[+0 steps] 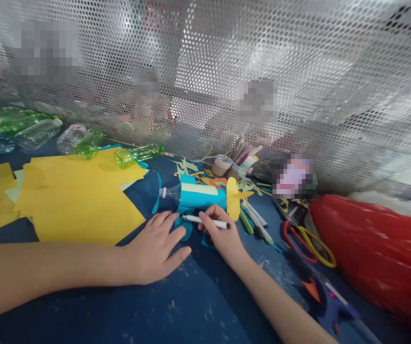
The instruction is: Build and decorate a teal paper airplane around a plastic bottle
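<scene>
Holding marker (207,221) at blue paper (187,231)

Paper sheets (83,196) left of the wrapped bottle (201,197), bag (377,253) right, screen (209,62) behind.

A white, black-ended marker (193,219) points left at a blue paper cutout (188,231), beside a blue-wrapped bottle (199,197) lying neck left.

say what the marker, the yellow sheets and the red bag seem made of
The marker: probably hard plastic, judging by its smooth, straight white barrel. The yellow sheets: paper or thin card, matte, with crisp flat edges. The red bag: likely plastic film, glossy, from its bright highlights and wrinkles.
</scene>
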